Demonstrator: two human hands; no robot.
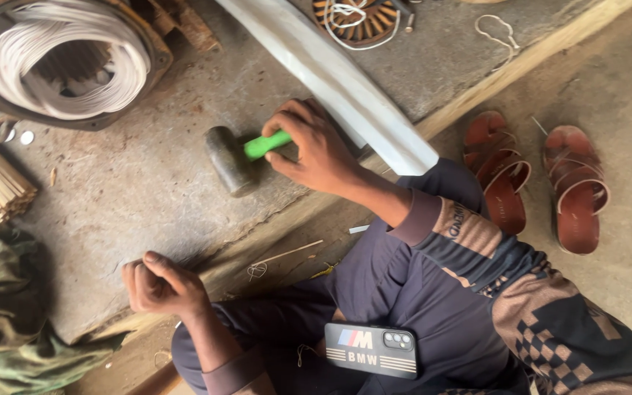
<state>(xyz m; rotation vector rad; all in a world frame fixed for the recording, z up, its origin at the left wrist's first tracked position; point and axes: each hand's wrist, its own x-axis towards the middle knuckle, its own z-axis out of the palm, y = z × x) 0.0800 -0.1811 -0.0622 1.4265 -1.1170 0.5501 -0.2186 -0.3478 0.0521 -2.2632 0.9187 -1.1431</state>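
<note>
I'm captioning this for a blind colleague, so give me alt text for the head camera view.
A person's right hand grips the green handle of a dark-headed mallet lying on a worn grey board, while the left hand rests curled at its edge. Nearby are a white wire coil and reddish-brown sandals.

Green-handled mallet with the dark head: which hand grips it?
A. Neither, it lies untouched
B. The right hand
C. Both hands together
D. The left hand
B. The right hand wraps its fingers around the green handle of the green-handled mallet with the dark head on the concrete slab, while the left hand is curled, apart from it.
</note>
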